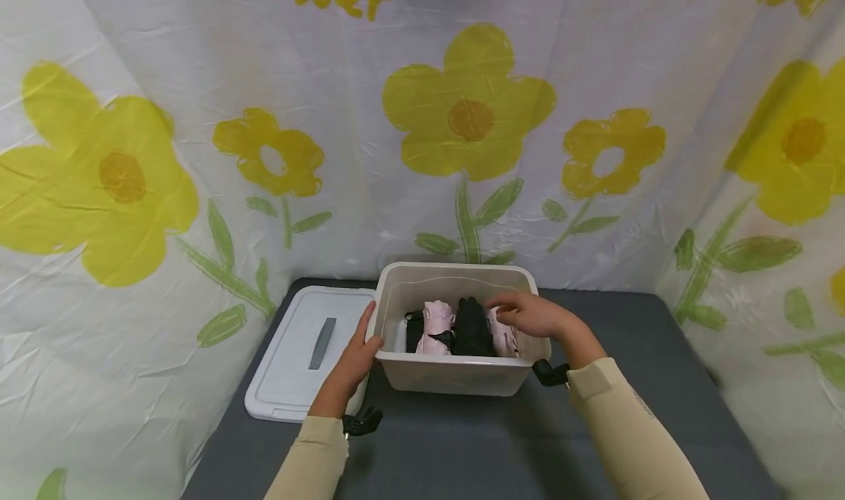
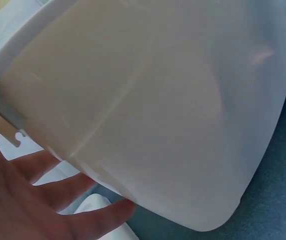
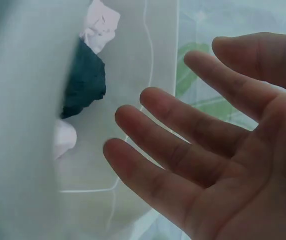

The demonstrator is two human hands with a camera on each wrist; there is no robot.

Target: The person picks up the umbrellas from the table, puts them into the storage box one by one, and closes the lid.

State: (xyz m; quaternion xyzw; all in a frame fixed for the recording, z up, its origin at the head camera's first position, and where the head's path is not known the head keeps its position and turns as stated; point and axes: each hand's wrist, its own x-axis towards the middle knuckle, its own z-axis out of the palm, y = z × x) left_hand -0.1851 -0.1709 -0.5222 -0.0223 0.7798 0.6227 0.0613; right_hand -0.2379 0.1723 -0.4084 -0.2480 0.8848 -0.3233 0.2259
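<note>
A beige plastic storage bin (image 1: 455, 377) stands uncovered at the middle of the table. Inside, in a row, lie rolled cloth bundles that look like folded umbrellas: a narrow black one (image 1: 414, 330), a pink one (image 1: 437, 317), a larger black one (image 1: 472, 329) and another pink one (image 1: 505, 335). My left hand (image 1: 356, 357) holds the bin's left rim, its fingers spread along the outer wall in the left wrist view. Over the bin's right side, my right hand (image 1: 531, 314) hovers near the rightmost pink bundle; the right wrist view shows its fingers (image 3: 158, 165) spread and holding nothing.
A white lid (image 1: 284, 368) with a grey handle (image 1: 322, 344) lies flat left of the bin. Dark grey cloth (image 1: 455, 449) covers the table. A white curtain (image 1: 356, 192) with yellow flowers hangs close behind the bin and along both sides.
</note>
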